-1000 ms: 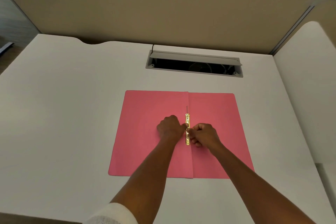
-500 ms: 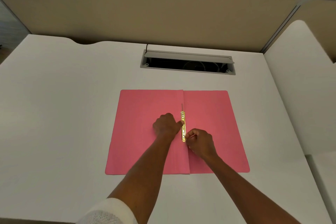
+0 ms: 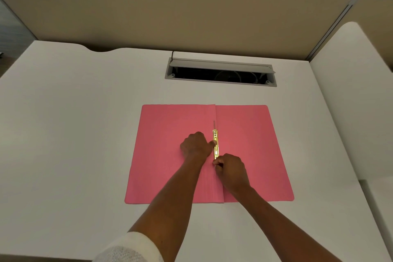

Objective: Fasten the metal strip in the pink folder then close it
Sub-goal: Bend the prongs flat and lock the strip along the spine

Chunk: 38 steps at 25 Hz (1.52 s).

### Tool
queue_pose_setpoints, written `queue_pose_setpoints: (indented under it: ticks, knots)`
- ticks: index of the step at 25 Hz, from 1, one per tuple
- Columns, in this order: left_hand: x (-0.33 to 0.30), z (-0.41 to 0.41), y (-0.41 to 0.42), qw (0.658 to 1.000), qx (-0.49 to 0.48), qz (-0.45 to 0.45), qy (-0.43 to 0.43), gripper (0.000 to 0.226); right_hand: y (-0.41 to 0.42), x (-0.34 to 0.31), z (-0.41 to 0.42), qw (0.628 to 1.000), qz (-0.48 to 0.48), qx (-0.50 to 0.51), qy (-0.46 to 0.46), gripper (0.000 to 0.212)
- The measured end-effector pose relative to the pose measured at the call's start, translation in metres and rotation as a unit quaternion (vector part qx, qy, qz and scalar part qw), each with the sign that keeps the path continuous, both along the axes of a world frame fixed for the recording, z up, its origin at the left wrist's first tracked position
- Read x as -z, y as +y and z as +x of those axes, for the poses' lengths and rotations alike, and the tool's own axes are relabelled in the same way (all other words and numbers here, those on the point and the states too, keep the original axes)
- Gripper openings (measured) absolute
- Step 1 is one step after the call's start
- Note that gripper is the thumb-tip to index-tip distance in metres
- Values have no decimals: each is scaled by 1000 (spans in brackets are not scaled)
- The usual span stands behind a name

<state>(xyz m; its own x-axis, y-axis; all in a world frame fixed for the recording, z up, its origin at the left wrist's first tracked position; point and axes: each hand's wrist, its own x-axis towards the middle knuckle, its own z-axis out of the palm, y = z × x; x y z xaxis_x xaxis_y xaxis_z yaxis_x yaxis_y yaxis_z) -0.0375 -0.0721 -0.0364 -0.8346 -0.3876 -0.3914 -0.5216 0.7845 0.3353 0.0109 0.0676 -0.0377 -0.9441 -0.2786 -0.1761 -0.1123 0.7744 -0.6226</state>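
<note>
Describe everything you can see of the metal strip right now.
The strip is a thin, shiny brass-coloured bar with small holes, lying flat along the open pink folder's centre fold. A thin grey prong continues beyond its far end. The left hand presses a fingertip on its middle; the right hand pinches at its near end, hiding that tip.

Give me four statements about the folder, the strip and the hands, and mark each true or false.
1. The pink folder lies open on the desk. True.
2. The metal strip runs along the folder's centre fold. True.
3. The left hand rests on the bare desk, off the folder. False: it presses on the folder beside the strip.
4. The right hand is at the strip's far end. False: it is at the near end.
</note>
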Motion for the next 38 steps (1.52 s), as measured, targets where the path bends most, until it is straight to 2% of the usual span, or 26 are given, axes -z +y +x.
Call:
queue_pose_setpoints:
  ticks: [8,15,19,25,32,38]
  knots:
    - [-1,0,-1,1000,3,0,1,52,12,3,5,998,-50,31,17,24]
    - [-5,-3,-4,999,37,16,-27,57,11,4,8,997,-48,34,48,23]
    - [-10,-2,-5,996,75,-3,-53,66,12,4,8,997,-50,32,53,23]
    - [-10,-2,-4,994,95,-21,-54,66,11,6,14,998,-40,28,47,25]
    - [-20,-10,-8,984,126,-14,-125,66,11,8,16,997,-42,25,60,23]
    - [-18,-12,-4,979,144,-41,-139,66,12,8,15,996,-52,29,61,22]
